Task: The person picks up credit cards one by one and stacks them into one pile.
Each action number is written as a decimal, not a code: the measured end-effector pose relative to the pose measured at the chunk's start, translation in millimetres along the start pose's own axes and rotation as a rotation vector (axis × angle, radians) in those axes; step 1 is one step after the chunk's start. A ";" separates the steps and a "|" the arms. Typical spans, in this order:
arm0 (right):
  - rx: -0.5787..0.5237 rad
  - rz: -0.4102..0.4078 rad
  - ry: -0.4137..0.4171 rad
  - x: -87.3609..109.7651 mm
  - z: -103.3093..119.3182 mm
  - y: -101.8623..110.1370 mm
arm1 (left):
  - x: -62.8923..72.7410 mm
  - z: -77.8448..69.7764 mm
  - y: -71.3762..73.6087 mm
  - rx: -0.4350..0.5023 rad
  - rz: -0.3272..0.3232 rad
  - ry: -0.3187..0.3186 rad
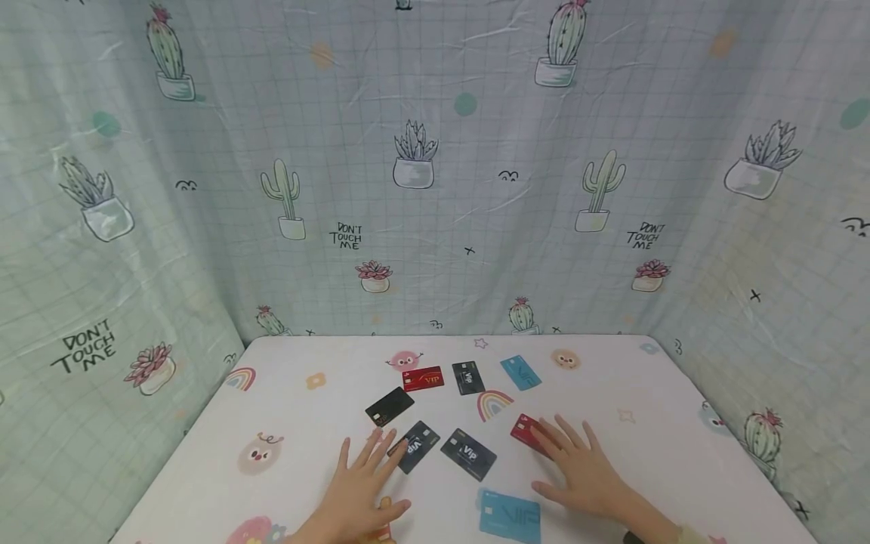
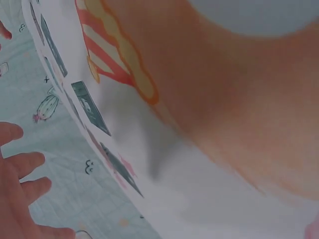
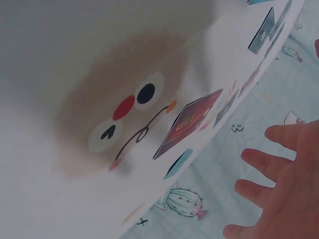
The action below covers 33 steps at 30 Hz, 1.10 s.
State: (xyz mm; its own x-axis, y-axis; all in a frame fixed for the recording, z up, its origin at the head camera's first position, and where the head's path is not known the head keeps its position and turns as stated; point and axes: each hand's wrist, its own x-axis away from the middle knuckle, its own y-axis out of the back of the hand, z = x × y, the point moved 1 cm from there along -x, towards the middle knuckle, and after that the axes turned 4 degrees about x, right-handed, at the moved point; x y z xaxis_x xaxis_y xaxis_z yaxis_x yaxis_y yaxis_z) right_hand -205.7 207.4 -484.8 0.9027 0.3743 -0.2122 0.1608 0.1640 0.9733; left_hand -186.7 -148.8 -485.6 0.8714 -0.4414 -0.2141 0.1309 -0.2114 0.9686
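Drawn pots (image 1: pixel 555 73) on the hanging cloth (image 1: pixel 469 159) held printed plants: ribbed cacti (image 1: pixel 567 34) and spiky succulents (image 1: pixel 416 142). The cloth was pale and slightly glossy, gridded with thin lines and creased in soft folds. Below it the bench (image 1: pixel 292 415) was white and smooth-looking, printed with round faces (image 1: pixel 260 455) and rainbows (image 1: pixel 495 406).

Flat rectangular cards lay scattered over its middle. Farthest back were a rear red card (image 1: pixel 423 378), a small dark card (image 1: pixel 469 377) and a rear blue card (image 1: pixel 521 372); a black card (image 1: pixel 390 406) lay just in front of the red one.

The left hand (image 1: pixel 358 493) was spread and released, a fingertip overlapping a grey VIP card (image 1: pixel 420 444) in the head view; contact could not be told. Between the hands lay a dark VIP card (image 1: pixel 469 454) and, closer, a front blue card (image 1: pixel 510 517). The right hand (image 1: pixel 587 472), likewise spread and holding nothing, partly covered a front red card (image 1: pixel 525 431) in the head view; the right wrist view showed its fingers against the cloth.
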 end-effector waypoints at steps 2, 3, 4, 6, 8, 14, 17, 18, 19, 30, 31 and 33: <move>-0.005 0.024 -0.012 0.3 1.7 0.9 | -1.1 -4.2 -1.1 -0.003 -0.002 -0.013; -0.004 0.039 -0.019 0.5 2.3 1.1 | -1.6 -6.7 -1.6 -0.004 -0.006 -0.022; -0.005 0.057 -0.027 0.7 3.1 1.4 | -2.5 -9.3 -2.0 -0.004 -0.010 -0.030; 0.002 0.081 -0.035 1.4 4.3 1.8 | -4.4 -14.9 -2.9 0.010 -0.014 -0.044; 0.014 0.088 -0.032 2.4 5.5 1.9 | -6.3 -20.6 -4.4 0.019 -0.017 -0.054; 0.004 0.064 -0.007 6.7 9.0 1.4 | -10.0 -36.5 -6.0 0.029 -0.062 -0.085; -0.011 0.090 -0.021 9.0 11.1 3.0 | -11.8 -42.9 -4.8 0.033 -0.093 -0.097; -0.017 0.103 -0.029 9.6 12.1 3.7 | -12.4 -44.8 -4.4 0.036 -0.104 -0.100; -0.027 0.114 -0.036 9.8 13.3 4.9 | -13.0 -46.9 -3.9 0.036 -0.119 -0.107; -0.055 0.157 -0.034 12.2 23.4 9.4 | -16.4 -67.6 0.5 0.045 -0.056 -0.108; -0.050 0.161 -0.040 12.4 24.1 9.1 | -16.6 -69.2 -0.2 0.038 -0.051 -0.112; -0.046 0.164 -0.053 12.9 25.8 8.1 | -17.3 -73.0 -0.9 0.031 -0.042 -0.124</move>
State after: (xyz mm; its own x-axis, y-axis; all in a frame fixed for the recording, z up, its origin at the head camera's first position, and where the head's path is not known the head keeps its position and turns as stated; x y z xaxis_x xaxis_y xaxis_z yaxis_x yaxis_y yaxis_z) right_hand -182.5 190.1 -477.3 0.9351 0.3514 -0.0450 -0.0075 0.1467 0.9892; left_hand -167.4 -77.3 -473.5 0.7997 -0.5358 -0.2708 0.1499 -0.2586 0.9543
